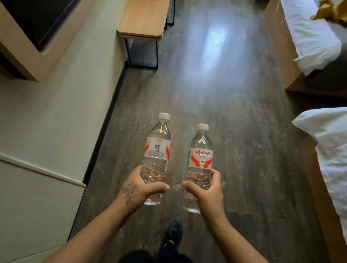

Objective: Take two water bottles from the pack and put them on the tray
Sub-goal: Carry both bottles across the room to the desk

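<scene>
Dark wood-grain flooring (216, 93) runs ahead down a narrow room, with a pale wall (46, 117) and a small wooden bench (145, 11) on the left and two white-sheeted beds (339, 150) on the right. Neither the pack nor the tray is in view.

Furthest left of the task's things, the left hand (140, 189) is wrapped around the lower body of the left bottle (157, 151), thumb across the front and fingers hidden behind it. That bottle stands upright, white cap on, label facing the camera.

Just beside it but apart, the right bottle (200, 160) is also upright and capped, gripped low by the right hand (204, 191), which is curled around it below the red-and-white label.

Both look full of clear water, so each should feel fairly weighty for its size. The thin ribbed plastic likely gives a little under a squeeze and may be slick; holding at the ribbed waist, as here, seems sound.

Both forearms reach forward, roughly level, wrists straight. A dark shoe (172, 235) shows below, between the arms.
</scene>
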Demonstrator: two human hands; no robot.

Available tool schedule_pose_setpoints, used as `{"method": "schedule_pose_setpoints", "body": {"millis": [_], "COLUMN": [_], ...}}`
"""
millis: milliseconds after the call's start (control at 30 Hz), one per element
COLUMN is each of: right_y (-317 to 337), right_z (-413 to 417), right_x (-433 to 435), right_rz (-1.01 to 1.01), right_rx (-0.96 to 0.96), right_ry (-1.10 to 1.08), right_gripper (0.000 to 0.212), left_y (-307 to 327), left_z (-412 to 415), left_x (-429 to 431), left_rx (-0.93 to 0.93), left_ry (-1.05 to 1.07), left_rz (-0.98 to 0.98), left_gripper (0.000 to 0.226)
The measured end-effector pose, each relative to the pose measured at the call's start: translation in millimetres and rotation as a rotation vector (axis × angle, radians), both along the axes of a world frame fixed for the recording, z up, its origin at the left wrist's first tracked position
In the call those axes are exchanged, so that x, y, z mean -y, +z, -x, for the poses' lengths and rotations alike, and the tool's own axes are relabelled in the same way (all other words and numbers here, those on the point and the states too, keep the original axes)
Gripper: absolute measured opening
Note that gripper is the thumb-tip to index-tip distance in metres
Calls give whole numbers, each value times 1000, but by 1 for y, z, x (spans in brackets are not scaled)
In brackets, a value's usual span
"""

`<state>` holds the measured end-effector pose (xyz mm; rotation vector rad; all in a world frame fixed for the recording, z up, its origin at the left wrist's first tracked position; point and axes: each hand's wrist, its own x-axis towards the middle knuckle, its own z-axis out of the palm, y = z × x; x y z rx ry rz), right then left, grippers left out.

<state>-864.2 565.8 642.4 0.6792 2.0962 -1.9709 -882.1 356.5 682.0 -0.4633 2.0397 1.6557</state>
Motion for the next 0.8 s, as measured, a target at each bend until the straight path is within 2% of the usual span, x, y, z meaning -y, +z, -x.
{"method": "schedule_pose_setpoints", "body": {"millis": [167, 267, 500, 633, 800], "right_y": [5, 8, 5, 6, 15], "right_z": [75, 115, 218, 281, 352], "right_x": [-20, -28, -35, -31, -24], "right_rz": [11, 7, -14, -14, -17], "right_rx": [-5, -9, -20, -5, 12], "right_ry": [17, 12, -27, -67, -106], "right_gripper": [71, 74, 76, 74, 80], "left_y": [12, 17, 1, -4, -5], "left_z": [69, 110, 220, 290, 372], "left_x": [-19, -28, -39, -38, -28], "left_rx": [-15, -15, -4, -12, 3], "left_ry": [14, 16, -30, -46, -70], "left_rz": [-17, -36, -30, -59, -75], "left_gripper": [82, 90, 83, 95, 98]}}
